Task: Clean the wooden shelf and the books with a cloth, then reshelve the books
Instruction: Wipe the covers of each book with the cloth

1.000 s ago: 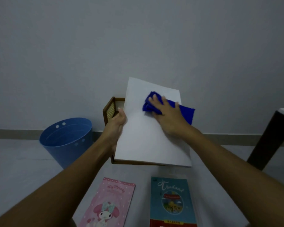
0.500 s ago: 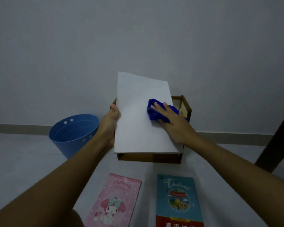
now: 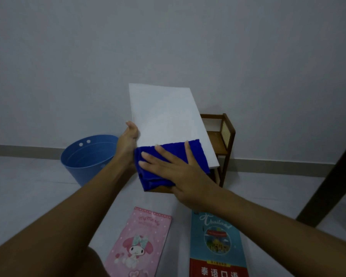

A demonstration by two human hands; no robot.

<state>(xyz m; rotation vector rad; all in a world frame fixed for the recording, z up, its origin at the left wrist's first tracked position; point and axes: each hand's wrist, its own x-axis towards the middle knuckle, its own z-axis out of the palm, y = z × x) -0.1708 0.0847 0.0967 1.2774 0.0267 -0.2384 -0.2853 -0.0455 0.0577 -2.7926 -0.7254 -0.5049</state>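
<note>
A plain white book (image 3: 166, 118) is held up tilted in front of me. My left hand (image 3: 128, 140) grips its left edge. My right hand (image 3: 174, 166) lies flat on a blue cloth (image 3: 196, 154), pressing it against the book's lower part. Behind the book stands a small wooden shelf (image 3: 227, 136) against the wall, mostly hidden. On the floor near me lie a pink cartoon book (image 3: 140, 242) and a teal Thailand book (image 3: 216, 242).
A blue plastic bucket (image 3: 88, 156) stands left of the shelf by the wall. A dark table leg (image 3: 332, 180) slants down at the right. The floor is pale and the wall grey.
My right hand has slid the blue cloth down the white book to its lower edge. The book has swung to the left, showing the shelf's right side.
</note>
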